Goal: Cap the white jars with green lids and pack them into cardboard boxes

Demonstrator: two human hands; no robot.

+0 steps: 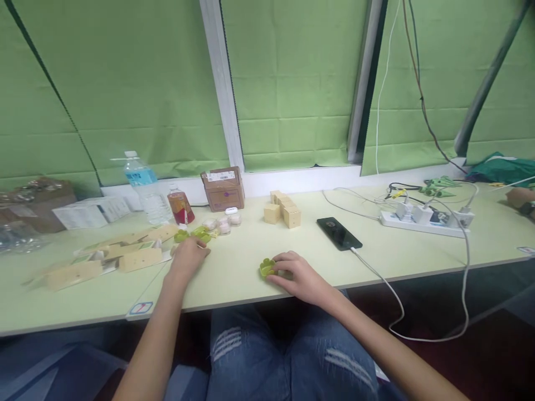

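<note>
Near the front edge of the table, my right hand [298, 277] closes its thumb and fingers on a small green flower-shaped cup [266, 268], which rests on the tabletop. My left hand [190, 257] reaches to more green flower-shaped pieces [202, 234] at the left. Its fingertips are mostly hidden behind the back of the hand, so I cannot make out whether they grip one. Small round pinkish-white containers [224, 226] stand just beyond those pieces.
Flat light-wood boxes [140, 259] lie left. Behind stand a water bottle [146, 189], a red drink bottle [180, 205] and a cardboard box [223, 192]. Small tan boxes [291, 216] sit mid-table. A charging phone [338, 234] and power strip [424, 224] are right; a cable hangs off the edge.
</note>
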